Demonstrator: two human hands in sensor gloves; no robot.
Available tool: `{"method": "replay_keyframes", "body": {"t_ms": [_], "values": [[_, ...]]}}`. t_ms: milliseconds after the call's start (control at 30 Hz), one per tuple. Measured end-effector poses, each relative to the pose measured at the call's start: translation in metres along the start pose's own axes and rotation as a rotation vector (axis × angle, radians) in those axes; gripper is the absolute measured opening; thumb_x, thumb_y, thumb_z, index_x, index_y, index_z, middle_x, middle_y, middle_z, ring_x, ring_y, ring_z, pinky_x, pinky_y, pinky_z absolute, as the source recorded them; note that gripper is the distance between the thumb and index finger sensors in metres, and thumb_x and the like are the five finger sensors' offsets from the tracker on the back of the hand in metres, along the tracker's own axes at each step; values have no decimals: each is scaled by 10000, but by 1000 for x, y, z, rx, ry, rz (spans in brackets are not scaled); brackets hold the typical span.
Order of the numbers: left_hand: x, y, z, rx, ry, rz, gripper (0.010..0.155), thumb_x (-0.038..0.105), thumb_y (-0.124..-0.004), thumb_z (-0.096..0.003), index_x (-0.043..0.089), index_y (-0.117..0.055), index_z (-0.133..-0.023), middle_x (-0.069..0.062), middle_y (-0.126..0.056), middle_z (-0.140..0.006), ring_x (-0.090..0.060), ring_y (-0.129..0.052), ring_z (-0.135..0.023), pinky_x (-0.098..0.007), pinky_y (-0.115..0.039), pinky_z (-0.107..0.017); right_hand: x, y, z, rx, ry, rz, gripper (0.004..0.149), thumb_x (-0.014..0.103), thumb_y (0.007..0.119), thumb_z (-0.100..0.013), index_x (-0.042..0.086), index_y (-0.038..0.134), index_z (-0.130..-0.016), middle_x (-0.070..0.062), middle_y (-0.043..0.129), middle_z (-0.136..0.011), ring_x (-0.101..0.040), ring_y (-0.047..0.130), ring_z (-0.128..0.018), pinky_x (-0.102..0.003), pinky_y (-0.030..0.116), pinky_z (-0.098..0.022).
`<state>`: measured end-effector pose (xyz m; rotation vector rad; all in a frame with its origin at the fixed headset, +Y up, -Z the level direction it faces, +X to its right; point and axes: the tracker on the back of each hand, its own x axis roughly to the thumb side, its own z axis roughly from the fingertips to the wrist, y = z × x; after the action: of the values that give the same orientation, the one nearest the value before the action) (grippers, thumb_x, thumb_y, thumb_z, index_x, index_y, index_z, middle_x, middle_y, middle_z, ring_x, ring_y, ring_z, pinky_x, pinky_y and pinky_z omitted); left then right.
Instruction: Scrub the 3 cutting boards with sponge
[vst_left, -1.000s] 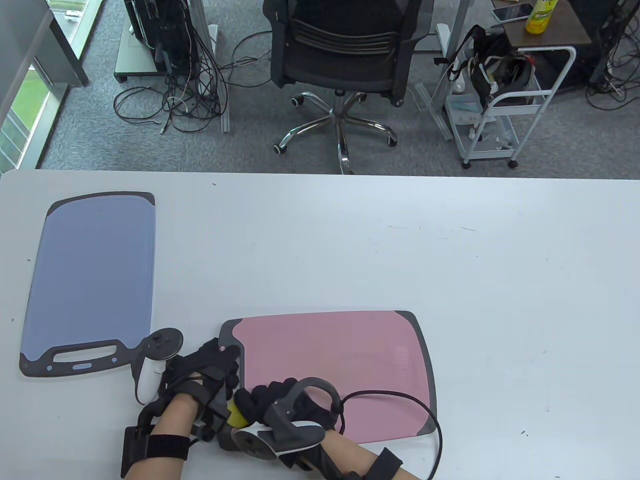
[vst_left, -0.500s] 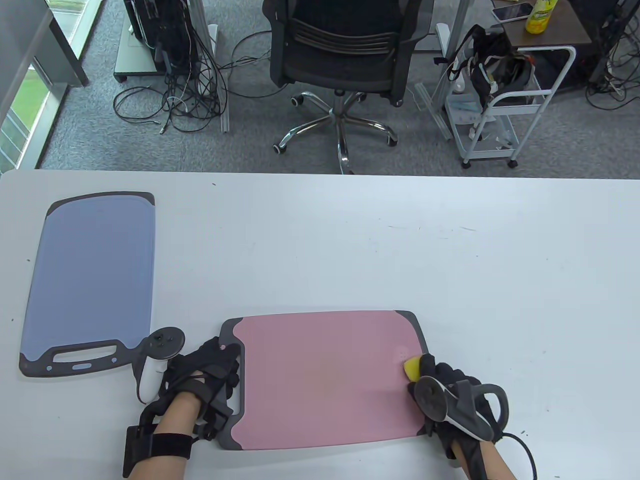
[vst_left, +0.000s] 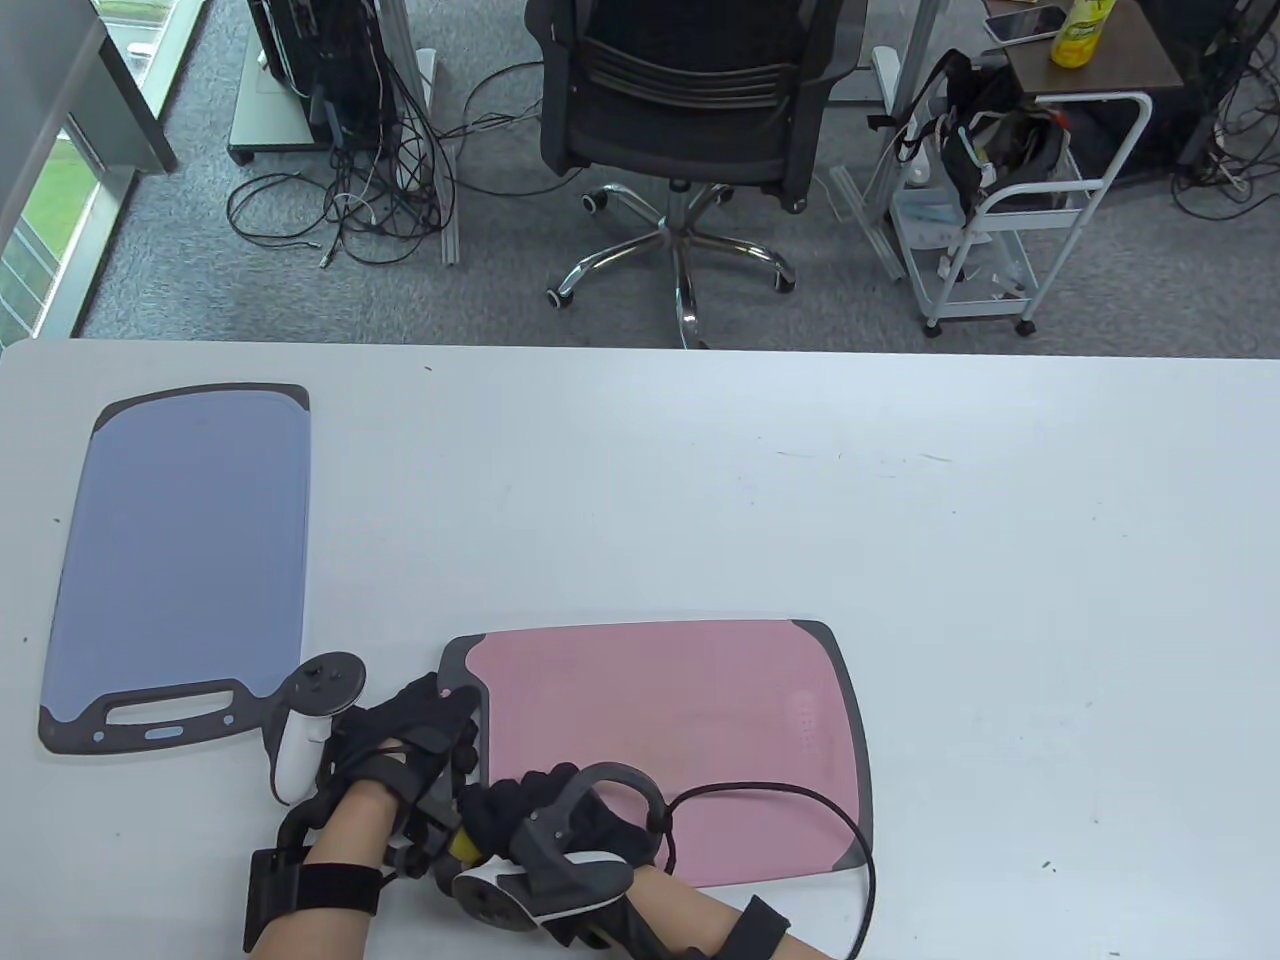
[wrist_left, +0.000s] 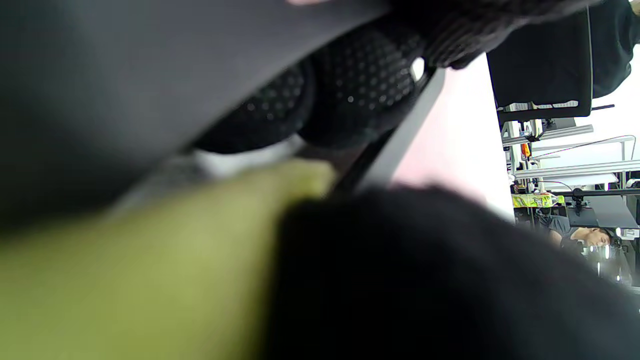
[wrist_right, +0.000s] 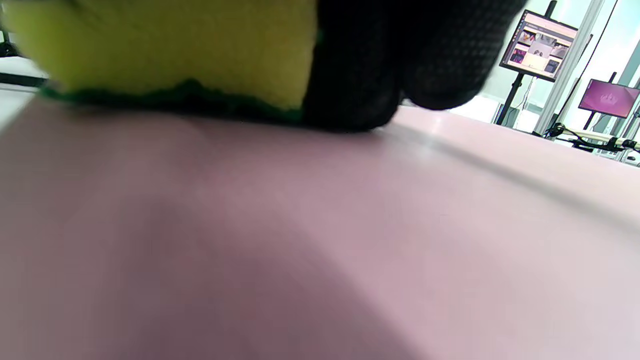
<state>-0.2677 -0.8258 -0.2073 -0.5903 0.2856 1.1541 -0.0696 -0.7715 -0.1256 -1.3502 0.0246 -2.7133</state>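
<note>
Right wrist view alone shows sponge (wrist_right: 165, 55) touching pink board (wrist_right: 320, 240).

Pale pink plastic cutting board (vst_left: 680, 720) with a dark grey rim and handle end. Left of that, a dusty blue plastic cutting board (vst_left: 185, 540), same dark grey edging. Yellow foam sponge (wrist_right: 165, 45) with a dark green scrub layer underneath, down on the pink. Black dotted-texture gloves on right hand (vst_left: 545, 815) and left hand (vst_left: 415, 745). Off-white table (vst_left: 900, 520) all around.
</note>
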Motion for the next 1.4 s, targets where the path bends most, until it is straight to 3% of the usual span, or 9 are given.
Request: {"method": "replay_keyframes", "body": {"t_ms": [133,367,467,633,867,1000,1133,1233,1400], "values": [[1,-1,1,20,-1,-16,565,539,-774,-550,164,-694,-965,68,-954,-654,-22,-1082,-371,-245,-1010,-259,-48,7,43,12,159,3,683,557,698,-451,164,625,-1005,-86,801,-780,-216,901,-547,-440,782,-480],[1,-1,0,21,0,-20,565,539,-772,-553,162,-692,-966,66,-952,-655,-22,-1080,-371,-245,-1008,-259,-182,37,195,71,704,-87,676,549,707,-453,158,646,-1002,-93,793,-775,-219,892,-532,-450,774,-472],[1,-1,1,23,0,-25,565,542,-769,-555,164,-689,-967,70,-949,-656,-21,-1077,-372,-242,-1006,-260,-199,42,216,93,787,-130,674,543,710,-459,173,616,-1014,-109,806,-782,-241,901,-540,-458,774,-474],[0,-1,0,23,2,-26,565,545,-769,-555,165,-689,-967,71,-949,-656,-19,-1077,-371,-241,-1005,-259,-167,32,170,58,542,-6,679,546,696,-463,113,661,-985,-108,822,-738,-199,911,-510,-425,797,-457],[0,-1,0,30,4,-31,562,546,-771,-552,168,-697,-962,74,-954,-650,-14,-1080,-364,-238,-1009,-253,-41,6,44,15,100,16,696,562,671,-476,115,610,-1006,-99,789,-759,-186,894,-535,-420,787,-484],[0,-1,0,37,0,-33,563,543,-773,-549,167,-697,-961,73,-955,-649,-15,-1080,-361,-239,-1009,-249,-1,0,10,4,16,16,694,567,666,-481,133,590,-1017,-92,773,-771,-182,883,-547,-419,777,-496],[0,-1,0,29,-1,-28,562,541,-773,-555,162,-695,-963,69,-954,-651,-19,-1080,-362,-242,-1008,-250,-14,-1,19,0,57,16,687,569,683,-460,170,605,-1014,-81,792,-773,-195,899,-526,-426,788,-471],[1,-1,0,29,1,-28,560,543,-773,-557,161,-697,-960,69,-955,-648,-18,-1081,-360,-242,-1010,-248,-50,6,51,47,167,52,687,567,681,-455,173,603,-1013,-79,801,-773,-197,906,-521,-425,793,-466],[2,-2,1,36,2,-45,562,548,-767,-561,163,-692,-963,72,-950,-652,-15,-1076,-364,-239,-1006,-250,-138,27,145,62,484,-43,686,560,699,-446,174,618,-1006,-88,801,-766,-210,906,-513,-437,790,-458]]}}
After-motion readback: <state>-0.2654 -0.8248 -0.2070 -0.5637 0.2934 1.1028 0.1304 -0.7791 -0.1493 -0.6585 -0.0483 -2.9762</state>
